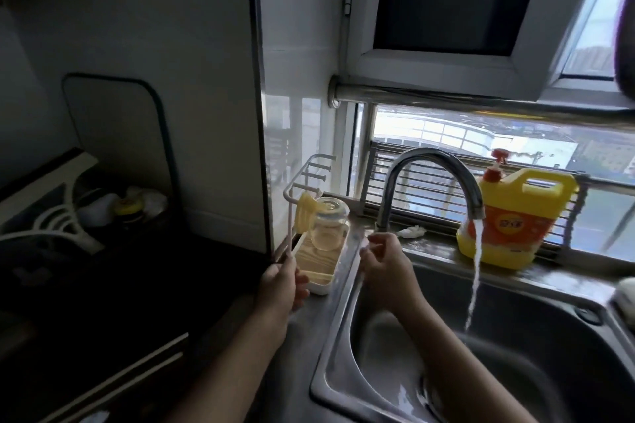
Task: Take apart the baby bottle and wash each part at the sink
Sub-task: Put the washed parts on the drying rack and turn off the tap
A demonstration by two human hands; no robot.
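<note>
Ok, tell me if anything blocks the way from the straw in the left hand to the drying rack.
Nothing visible does. The left hand holds the thin straw upright right beside the drying rack. The upturned bottle and yellow ring sit at the rack's far end; its near end looks free.

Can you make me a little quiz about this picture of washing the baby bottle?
1. True or false: water is running from the curved metal tap.
2. Where does the clear glass bottle body stand? A) in the steel sink B) upside down on the white drying tray
3. Which hand holds the thin white stick?

Key: 1 true. 2 B. 3 The left hand; the right hand pinches something small and clear.
</note>
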